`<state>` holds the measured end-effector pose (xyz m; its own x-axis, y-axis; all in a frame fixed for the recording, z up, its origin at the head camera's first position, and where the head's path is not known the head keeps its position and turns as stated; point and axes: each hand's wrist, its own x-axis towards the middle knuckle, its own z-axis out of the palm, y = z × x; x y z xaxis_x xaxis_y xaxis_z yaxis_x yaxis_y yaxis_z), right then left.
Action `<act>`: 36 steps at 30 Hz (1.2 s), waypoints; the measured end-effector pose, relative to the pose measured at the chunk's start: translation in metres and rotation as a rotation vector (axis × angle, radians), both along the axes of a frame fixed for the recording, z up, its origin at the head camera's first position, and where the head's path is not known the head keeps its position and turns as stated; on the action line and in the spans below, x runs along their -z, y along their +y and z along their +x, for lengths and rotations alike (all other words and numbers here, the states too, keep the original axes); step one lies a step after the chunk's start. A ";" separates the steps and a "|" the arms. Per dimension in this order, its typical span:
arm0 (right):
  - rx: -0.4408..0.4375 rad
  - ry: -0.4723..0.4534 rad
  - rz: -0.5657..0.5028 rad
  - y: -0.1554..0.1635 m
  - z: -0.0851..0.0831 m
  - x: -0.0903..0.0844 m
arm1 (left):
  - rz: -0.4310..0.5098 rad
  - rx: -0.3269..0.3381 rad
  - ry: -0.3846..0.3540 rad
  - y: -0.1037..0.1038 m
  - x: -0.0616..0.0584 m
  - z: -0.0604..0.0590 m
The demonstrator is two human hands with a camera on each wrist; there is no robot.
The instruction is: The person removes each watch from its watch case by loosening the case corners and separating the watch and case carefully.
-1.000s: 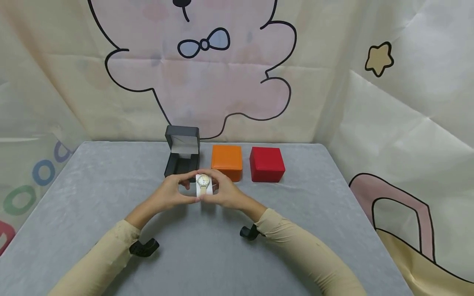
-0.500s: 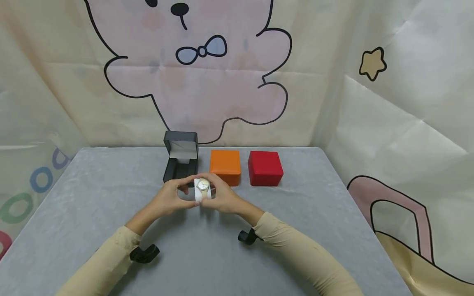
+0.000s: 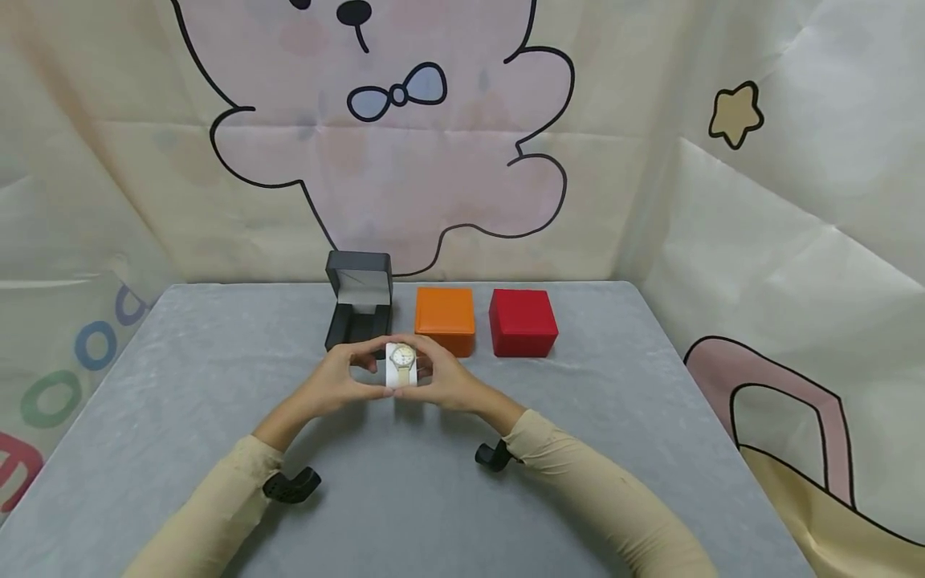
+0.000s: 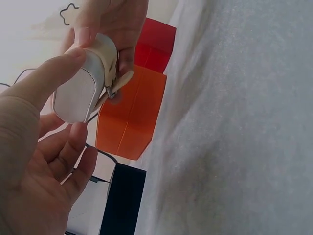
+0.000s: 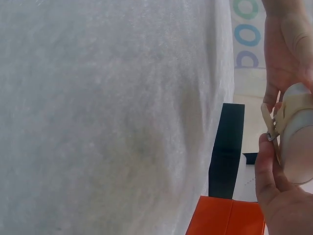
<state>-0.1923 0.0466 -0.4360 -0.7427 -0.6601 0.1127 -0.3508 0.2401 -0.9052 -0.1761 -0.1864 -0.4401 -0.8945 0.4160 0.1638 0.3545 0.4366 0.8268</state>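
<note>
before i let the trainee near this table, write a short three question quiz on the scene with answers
1. True or false: the dark hinged box is closed.
2. Fill in, from the head view: the orange box stands between the dark hinged box and the ___.
3. Choose: the strap of the wristwatch on the white cushion is a) black, b) cream, c) bright red.

Key: 1. False, it stands open. 2. red box. 3. b

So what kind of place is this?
Probably a little corner set up indoors, maybe for filming: cartoon-printed sheets hang behind and beside a grey cloth-covered table, with an orange box and a red box standing on it.
</note>
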 end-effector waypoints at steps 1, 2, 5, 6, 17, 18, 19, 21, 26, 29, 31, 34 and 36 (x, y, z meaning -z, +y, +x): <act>0.004 0.002 -0.002 0.000 0.000 0.000 | 0.003 0.002 0.001 0.000 0.000 0.000; 0.007 0.004 -0.001 0.001 0.000 -0.001 | 0.006 0.003 0.001 0.001 0.000 0.000; 0.010 0.009 0.003 0.003 0.000 -0.001 | 0.002 0.008 -0.005 0.001 0.001 0.000; 0.009 0.007 0.005 0.004 0.001 -0.002 | 0.002 0.012 -0.012 0.001 0.001 0.000; 0.024 0.013 -0.004 0.004 0.001 0.000 | 0.027 0.032 -0.036 0.001 0.002 0.000; 0.026 0.013 -0.006 0.004 0.001 0.000 | 0.028 0.032 -0.033 0.001 0.001 0.000; 0.027 0.013 -0.007 0.004 0.001 0.000 | 0.029 0.032 -0.033 0.001 0.001 0.000; 0.034 0.009 -0.003 0.005 0.001 0.000 | 0.032 0.031 -0.036 0.000 0.001 0.000; 0.051 0.005 0.011 0.007 0.002 -0.002 | 0.032 0.027 -0.039 0.002 0.002 -0.002; 0.058 -0.009 0.014 0.009 0.002 -0.001 | 0.032 0.022 -0.027 0.005 0.003 -0.002; 0.057 -0.036 0.009 0.009 0.003 0.001 | 0.035 0.023 -0.020 0.007 0.003 -0.001; 0.050 -0.075 -0.006 0.007 0.004 0.002 | 0.031 0.017 -0.004 0.007 0.002 0.000; 0.042 -0.084 -0.018 0.006 0.003 0.001 | 0.026 0.010 0.007 0.006 0.001 0.000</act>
